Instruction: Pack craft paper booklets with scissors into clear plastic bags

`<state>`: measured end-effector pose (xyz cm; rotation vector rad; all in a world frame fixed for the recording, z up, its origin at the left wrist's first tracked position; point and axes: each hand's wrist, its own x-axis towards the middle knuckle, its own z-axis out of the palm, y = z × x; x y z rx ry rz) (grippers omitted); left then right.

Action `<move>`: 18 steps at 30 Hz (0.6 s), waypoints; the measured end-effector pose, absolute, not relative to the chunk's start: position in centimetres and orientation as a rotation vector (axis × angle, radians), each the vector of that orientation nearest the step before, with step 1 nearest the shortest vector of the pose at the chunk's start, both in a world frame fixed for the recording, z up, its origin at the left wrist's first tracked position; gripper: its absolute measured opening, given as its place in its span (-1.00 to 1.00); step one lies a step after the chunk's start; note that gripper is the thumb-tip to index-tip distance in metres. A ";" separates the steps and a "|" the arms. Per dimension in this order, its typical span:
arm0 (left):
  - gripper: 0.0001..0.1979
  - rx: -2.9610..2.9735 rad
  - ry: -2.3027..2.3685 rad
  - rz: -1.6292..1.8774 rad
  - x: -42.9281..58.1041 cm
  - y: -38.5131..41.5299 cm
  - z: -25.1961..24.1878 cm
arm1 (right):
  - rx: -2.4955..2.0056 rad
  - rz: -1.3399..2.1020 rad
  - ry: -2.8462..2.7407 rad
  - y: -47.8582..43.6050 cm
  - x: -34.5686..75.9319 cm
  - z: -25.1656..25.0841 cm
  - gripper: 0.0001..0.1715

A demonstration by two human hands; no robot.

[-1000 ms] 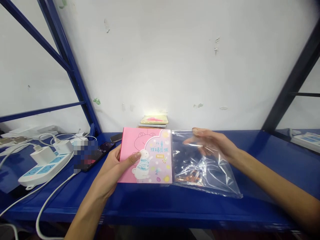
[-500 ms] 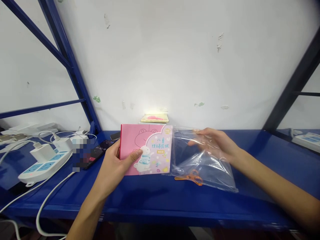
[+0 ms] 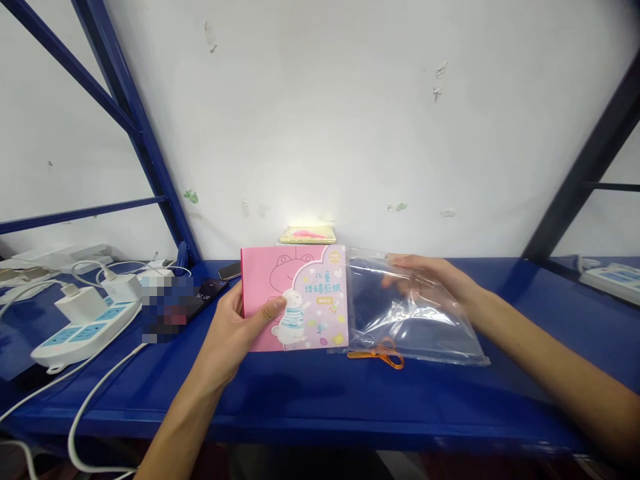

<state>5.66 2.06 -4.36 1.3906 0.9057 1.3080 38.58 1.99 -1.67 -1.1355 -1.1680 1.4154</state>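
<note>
My left hand (image 3: 240, 327) grips the left end of a pink paper-cutting book (image 3: 313, 313), thumb on the cover with its white animal in a striped sweater. Against the book's right edge lies a clear plastic bag (image 3: 410, 327); whether that edge is inside the bag's mouth I cannot tell. My right hand (image 3: 430, 280) is closed on the bag's upper part, its fingers partly seen through the film. Orange scissors (image 3: 385, 353) rest on the blue shelf below the bag, partly overlapped by it.
Behind the book stands a stack of booklets (image 3: 307, 235) near the white wall. On the left are a white power strip (image 3: 83, 337) with plugs and cables, a black phone (image 3: 207, 293) and another dark device (image 3: 230, 271). Blue metal posts (image 3: 145, 147) frame the shelf (image 3: 300, 393).
The bag's lower right corner has shifted right and slightly up, so the film looks more stretched out. The book stays in my left hand, almost unmoved.
</note>
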 end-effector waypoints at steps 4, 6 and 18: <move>-0.28 1.316 0.852 1.298 5.7 1.9 -4.2 | -1.173 1.352 -1.235 2.3 39.0 -1.6 -0.71; -0.30 1.318 0.847 1.307 5.8 1.8 -4.1 | -1.141 1.387 -1.273 2.7 39.1 -1.9 -0.67; -0.30 1.276 0.881 1.296 5.9 1.8 -4.2 | -1.057 1.282 -1.444 2.8 38.9 -2.3 -0.66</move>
